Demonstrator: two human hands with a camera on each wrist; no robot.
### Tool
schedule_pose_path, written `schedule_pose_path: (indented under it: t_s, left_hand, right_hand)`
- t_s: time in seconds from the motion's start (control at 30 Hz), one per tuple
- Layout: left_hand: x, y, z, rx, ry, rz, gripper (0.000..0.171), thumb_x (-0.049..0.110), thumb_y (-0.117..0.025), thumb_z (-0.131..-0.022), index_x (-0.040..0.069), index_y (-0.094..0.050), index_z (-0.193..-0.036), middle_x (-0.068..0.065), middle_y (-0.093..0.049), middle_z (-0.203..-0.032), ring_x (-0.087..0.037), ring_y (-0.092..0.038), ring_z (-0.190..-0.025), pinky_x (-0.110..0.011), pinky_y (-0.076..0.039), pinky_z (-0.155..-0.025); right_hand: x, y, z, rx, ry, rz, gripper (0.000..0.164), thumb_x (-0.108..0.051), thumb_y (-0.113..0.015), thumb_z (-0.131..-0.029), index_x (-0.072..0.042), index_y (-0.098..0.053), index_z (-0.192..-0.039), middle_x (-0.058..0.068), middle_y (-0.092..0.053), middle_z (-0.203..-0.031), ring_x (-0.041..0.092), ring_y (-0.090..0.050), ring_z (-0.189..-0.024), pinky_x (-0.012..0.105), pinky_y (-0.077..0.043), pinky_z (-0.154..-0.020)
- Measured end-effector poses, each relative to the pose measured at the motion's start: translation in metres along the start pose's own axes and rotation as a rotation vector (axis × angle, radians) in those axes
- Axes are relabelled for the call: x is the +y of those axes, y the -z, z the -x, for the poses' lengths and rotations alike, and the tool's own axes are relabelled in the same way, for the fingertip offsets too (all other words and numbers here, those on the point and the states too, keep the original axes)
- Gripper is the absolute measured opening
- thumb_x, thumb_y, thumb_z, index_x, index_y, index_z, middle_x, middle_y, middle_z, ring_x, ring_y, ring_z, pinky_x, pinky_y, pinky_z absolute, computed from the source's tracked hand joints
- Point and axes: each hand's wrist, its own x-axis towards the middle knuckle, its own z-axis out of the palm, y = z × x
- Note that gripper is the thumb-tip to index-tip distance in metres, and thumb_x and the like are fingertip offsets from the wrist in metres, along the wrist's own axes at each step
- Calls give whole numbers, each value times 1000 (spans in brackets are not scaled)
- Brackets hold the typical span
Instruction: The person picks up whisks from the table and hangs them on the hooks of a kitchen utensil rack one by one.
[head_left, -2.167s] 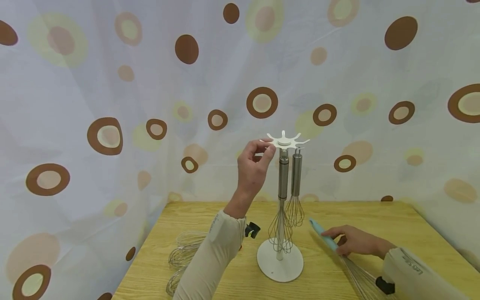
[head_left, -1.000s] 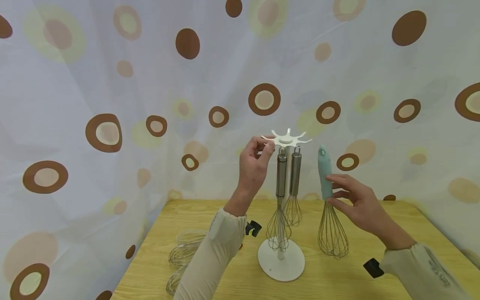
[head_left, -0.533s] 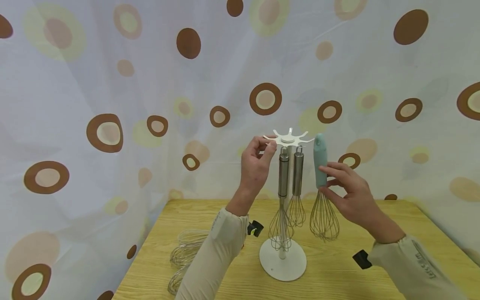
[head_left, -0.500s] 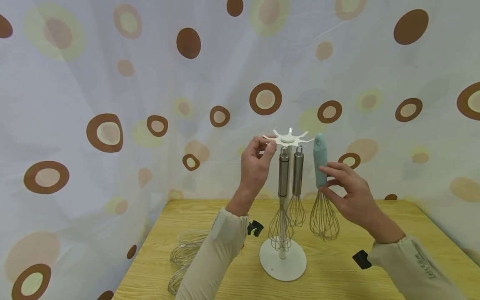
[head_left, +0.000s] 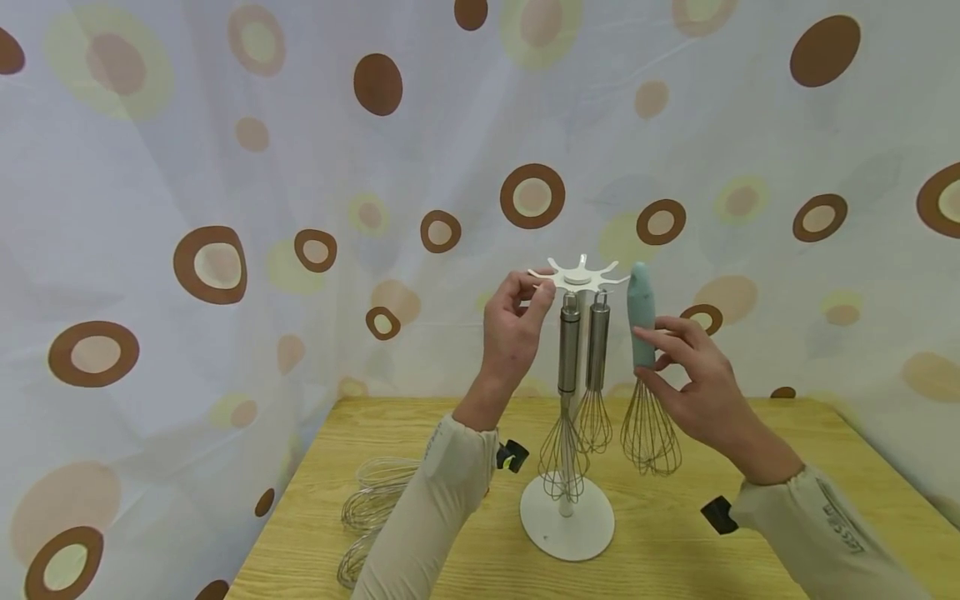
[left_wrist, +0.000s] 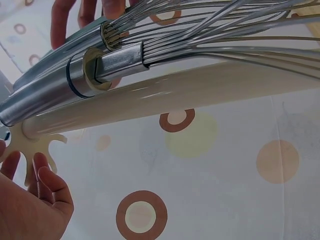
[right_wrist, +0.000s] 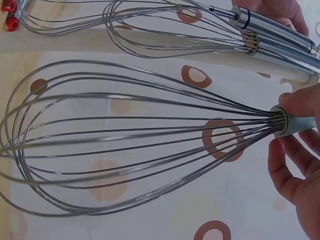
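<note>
A white stand with a star-shaped hook top (head_left: 577,280) rises from a round base (head_left: 567,533). Two steel-handled whisks hang from it, a nearer whisk (head_left: 569,350) and a farther whisk (head_left: 597,346). My left hand (head_left: 513,325) pinches an arm of the hook top on its left side. On the right, my right hand (head_left: 697,392) holds a whisk with a light blue handle (head_left: 641,308) upright, gripping low on the handle. Its top end is right beside the hook tips, and its wire loops (right_wrist: 125,140) hang down above the table.
Several wire whisk heads (head_left: 371,508) lie on the wooden table (head_left: 315,475) at the left, partly hidden by the left sleeve. A patterned curtain (head_left: 420,150) hangs behind the table. Black wrist camera mounts (head_left: 720,515) stick out from both sleeves.
My right hand has lifted the blue-handled whisk from the table, turned it upright and brought it left to the hook top. The left hand has stayed on the stand.
</note>
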Motion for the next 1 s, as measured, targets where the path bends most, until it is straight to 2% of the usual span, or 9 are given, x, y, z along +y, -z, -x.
schedule_pose_path:
  t_s: [0.1, 0.27, 0.37, 0.43, 0.63, 0.77, 0.83, 0.93, 1.0]
  left_hand:
    - [0, 0, 0, 1, 3, -2, 13, 0, -51, -94, -12, -55, -97, -27, -58, -113, -31, -56, -82, -21, -43, -70]
    - [-1, 0, 1, 5, 7, -11, 13, 1, -51, -94, -11, -55, -96, -26, -59, -113, -5, -54, -79, -20, -43, -70]
    - [-1, -1, 1, 4, 2, -5, 13, 1, -51, -94, -11, -55, -96, -26, -59, -113, -7, -54, -79, -21, -43, -70]
    - [-1, -1, 1, 2, 0, -2, 12, 0, -51, -94, -12, -55, -96, -27, -59, -113, -16, -56, -80, -21, -43, -70]
    - [-1, -1, 1, 4, -2, -6, 12, 0, -52, -94, -11, -55, -96, -26, -59, -112, -30, -57, -85, -23, -45, -73]
    - [-8, -1, -1, -4, 7, -4, 12, 1, -52, -94, -10, -56, -97, -25, -59, -113, -36, -56, -87, -22, -45, -73]
    - [-15, 0, -3, -12, 19, 1, 13, 2, -53, -94, -9, -57, -98, -23, -59, -115, -32, -57, -86, -21, -45, -72]
    - [-26, 2, -5, -27, 41, 10, 14, 4, -55, -95, -7, -59, -101, -20, -59, -117, -19, -58, -86, -21, -46, -72]
    - [-28, 5, -5, -43, 51, 6, 15, 6, -57, -95, -5, -60, -103, -17, -60, -119, -12, -58, -88, -22, -46, -73]
  right_hand:
    - [0, -1, -1, 1, 6, 18, 51, -41, -50, -95, 2, -61, -121, 26, -51, -117, 18, -54, -75, 15, -44, -64]
    - [2, -5, -2, -8, 39, 18, 50, -40, -50, -95, 2, -62, -120, 25, -50, -120, 20, -53, -80, 17, -42, -66]
    - [2, -7, -2, -8, 56, 28, 50, -39, -50, -94, 2, -62, -120, 26, -50, -120, 23, -52, -81, 18, -42, -65]
    - [2, -8, -2, -22, 61, 72, 49, -40, -48, -95, 0, -63, -120, 25, -49, -120, 25, -54, -83, 23, -44, -63]
    - [-1, -11, -2, -60, 87, 181, 46, -39, -44, -98, -3, -62, -120, 26, -49, -120, 36, -59, -86, 45, -51, -59]
    - [0, -14, -1, -36, 106, 166, 46, -39, -46, -98, -3, -63, -120, 26, -49, -120, 36, -60, -85, 45, -51, -59]
    - [0, -16, 0, -24, 116, 151, 47, -39, -47, -97, -1, -63, -120, 26, -50, -120, 33, -60, -83, 41, -50, -59]
    - [1, -18, 1, -17, 126, 136, 48, -39, -47, -97, 0, -64, -118, 25, -51, -120, 29, -60, -80, 34, -47, -62]
    - [1, -18, 3, -27, 114, 128, 47, -39, -47, -98, 0, -64, -117, 25, -51, -120, 26, -59, -79, 29, -45, -64]
